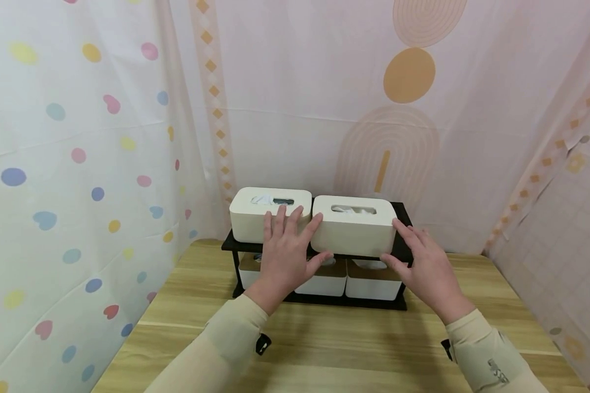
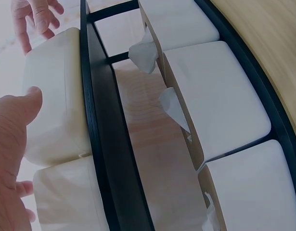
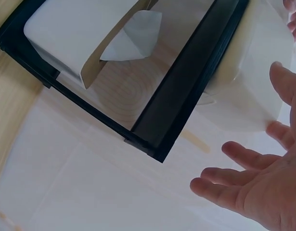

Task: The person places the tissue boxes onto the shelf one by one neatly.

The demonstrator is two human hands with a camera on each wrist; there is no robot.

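Observation:
Two cream tissue boxes, a left one (image 1: 246, 224) and a right one (image 1: 355, 236), stand side by side on the upper shelf of a black rack (image 1: 230, 245). Each has an oval slot on top with white tissue inside. My left hand (image 1: 286, 251) spreads its straight fingers before the left box, its index finger and thumb reaching to the right box's left end. At that box's right end, my right hand (image 1: 430, 270) has its index fingertip at the corner and thumb near the lower front edge. In the right wrist view, the right hand's fingers (image 3: 225, 190) are extended and apart.
Under the shelf sit several white bins with brown tops, among them a right bin (image 1: 373, 289) and a middle bin (image 1: 319, 286), with tissue (image 2: 174, 108) sticking out. The rack stands on a wooden table (image 1: 344, 349), before a patterned curtain (image 1: 285, 109) and a dotted curtain (image 1: 78, 218).

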